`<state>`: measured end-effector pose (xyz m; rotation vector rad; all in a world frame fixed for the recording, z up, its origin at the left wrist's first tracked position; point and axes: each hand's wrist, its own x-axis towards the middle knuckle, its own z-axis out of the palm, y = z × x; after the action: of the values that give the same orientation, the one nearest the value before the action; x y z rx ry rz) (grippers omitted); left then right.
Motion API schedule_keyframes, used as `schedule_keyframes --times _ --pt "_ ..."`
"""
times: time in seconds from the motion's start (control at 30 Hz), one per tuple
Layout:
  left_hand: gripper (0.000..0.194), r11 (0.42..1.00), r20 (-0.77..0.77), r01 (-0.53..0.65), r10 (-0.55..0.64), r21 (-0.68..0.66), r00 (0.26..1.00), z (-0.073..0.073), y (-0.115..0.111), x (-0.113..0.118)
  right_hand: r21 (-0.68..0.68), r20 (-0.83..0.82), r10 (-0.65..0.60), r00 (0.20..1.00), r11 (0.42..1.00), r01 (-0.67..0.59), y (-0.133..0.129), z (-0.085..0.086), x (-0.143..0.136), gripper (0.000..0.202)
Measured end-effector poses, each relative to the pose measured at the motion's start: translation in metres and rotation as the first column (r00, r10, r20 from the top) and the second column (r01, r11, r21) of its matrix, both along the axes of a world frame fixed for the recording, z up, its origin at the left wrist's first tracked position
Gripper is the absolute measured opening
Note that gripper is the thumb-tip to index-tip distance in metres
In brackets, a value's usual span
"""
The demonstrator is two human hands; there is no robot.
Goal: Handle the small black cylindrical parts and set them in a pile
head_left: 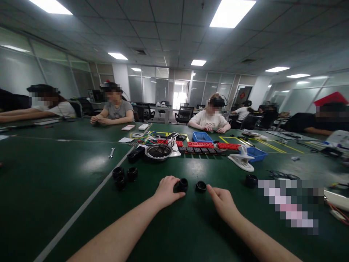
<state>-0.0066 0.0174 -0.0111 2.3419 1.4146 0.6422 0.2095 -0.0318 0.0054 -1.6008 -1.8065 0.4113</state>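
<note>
My left hand (166, 193) curves its thumb and fingers around a short black hollow cylinder (183, 185) that stands on the table. Just right of it sits a low black ring (201, 186), its opening facing up. Beside that ring is my right hand (225, 202), thumb extended toward it and the other fingers curled in; their undersides are hidden, and whether the tip touches the ring I cannot tell. Further left, several black cylindrical pieces (132, 174) stand in a cluster. One more black piece (251, 181) lies to the right.
Across the green table (152, 233) lie a round metal dish (158, 153), red strips (200, 145), blue bins (202, 137), a white clamp stand (241, 160) and a wrench (112, 152). Cables and a blurred patch are at right. Several people sit around the table.
</note>
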Motion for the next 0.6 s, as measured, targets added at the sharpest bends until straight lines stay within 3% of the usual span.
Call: schedule_keyframes --times 0.13,0.27,0.4,0.6 --pt "0.044 1.000 0.004 0.012 -0.012 0.008 1.000 0.000 -0.001 -0.002 -0.061 0.040 0.022 0.999 0.998 -0.019 -0.009 -0.009 -0.025 0.048" --pt "0.047 0.998 0.000 0.055 -0.055 0.005 0.998 0.002 -0.002 -0.008 -0.107 0.137 0.002 0.991 0.994 0.013 -0.009 -0.006 -0.038 0.026" --pt "0.036 0.987 -0.022 0.161 -0.161 -0.011 0.987 0.007 -0.001 -0.014 -0.134 0.237 -0.030 0.971 0.989 0.063 -0.006 -0.002 -0.053 0.040" --pt "0.024 0.976 -0.050 0.218 -0.219 -0.023 0.974 0.008 0.001 -0.016 -0.135 0.326 -0.037 0.945 0.987 0.085 -0.017 0.001 -0.061 0.028"
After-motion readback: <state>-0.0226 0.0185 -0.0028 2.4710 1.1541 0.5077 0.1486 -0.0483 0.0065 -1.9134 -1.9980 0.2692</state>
